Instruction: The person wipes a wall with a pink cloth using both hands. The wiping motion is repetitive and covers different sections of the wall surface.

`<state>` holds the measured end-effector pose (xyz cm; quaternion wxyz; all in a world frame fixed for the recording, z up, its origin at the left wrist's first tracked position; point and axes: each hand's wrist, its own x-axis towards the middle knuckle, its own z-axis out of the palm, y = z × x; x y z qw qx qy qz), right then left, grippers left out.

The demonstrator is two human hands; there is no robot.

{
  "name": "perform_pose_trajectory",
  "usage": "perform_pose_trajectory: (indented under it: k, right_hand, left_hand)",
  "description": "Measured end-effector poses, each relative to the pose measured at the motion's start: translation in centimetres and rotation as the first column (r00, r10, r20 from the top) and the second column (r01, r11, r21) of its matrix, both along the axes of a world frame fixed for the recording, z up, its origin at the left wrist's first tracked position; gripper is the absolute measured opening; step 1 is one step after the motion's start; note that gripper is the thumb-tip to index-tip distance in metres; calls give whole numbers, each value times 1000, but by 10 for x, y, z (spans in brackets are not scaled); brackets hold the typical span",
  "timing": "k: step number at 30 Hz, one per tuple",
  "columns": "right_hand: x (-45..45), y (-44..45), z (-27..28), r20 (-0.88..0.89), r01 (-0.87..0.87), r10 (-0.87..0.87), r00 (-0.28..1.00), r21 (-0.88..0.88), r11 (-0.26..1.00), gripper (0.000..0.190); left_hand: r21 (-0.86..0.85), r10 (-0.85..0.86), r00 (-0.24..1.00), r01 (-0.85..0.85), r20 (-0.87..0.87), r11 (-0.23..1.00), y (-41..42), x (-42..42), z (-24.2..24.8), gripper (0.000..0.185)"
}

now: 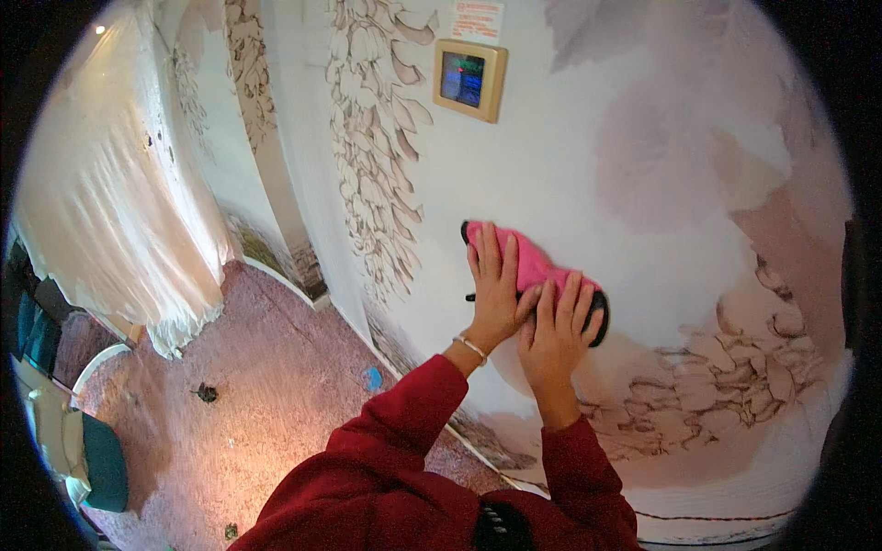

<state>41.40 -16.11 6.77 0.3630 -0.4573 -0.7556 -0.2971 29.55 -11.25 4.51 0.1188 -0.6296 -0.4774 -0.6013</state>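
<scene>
A pink cloth [530,258] with black edging lies bunched against the white, floral-patterned wall [482,175]. My left hand [493,296] presses on its upper left part, fingers stretched upward, with a pale bangle [470,350] on the wrist. Lower and to the right, my right hand [558,330] holds the cloth's other end to the wall with its fingers spread. The two thumbs nearly meet below the cloth. A small dark tip [470,297] sticks out left of my left hand; what it belongs to is hidden.
A gold-framed wall panel [470,81] with a lit display sits above my hands, under a printed notice [477,22]. On the left hangs a pale curtain [124,186]. The pinkish carpet [262,386] bears a blue scrap [373,378] and a dark clump [206,393]. Teal furniture [103,461] stands at lower left.
</scene>
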Motion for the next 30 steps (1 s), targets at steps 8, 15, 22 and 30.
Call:
perform_pose_trajectory:
  k: [8, 15, 22, 30]
  right_hand:
    - [-56, 20, -86, 72, -92, 101, 992, -111, 989, 44]
    - [-163, 64, 3, -29, -56, 57, 998, 18, 998, 44]
    - [-193, 74, -74, 128, -88, 101, 987, -100, 991, 44]
    - [-223, 90, -14, 61, -196, 203, 977, -106, 975, 52]
  left_hand:
    - [-56, -35, 999, 33, -34, 998, 17, -73, -107, 82]
    - [10, -17, 999, 18, -42, 1000, 62, -170, 10, 83]
    - [-78, -57, 998, 57, -7, 995, 72, -214, -87, 85]
    - [-34, -53, 999, 53, 2, 998, 92, -265, -10, 85]
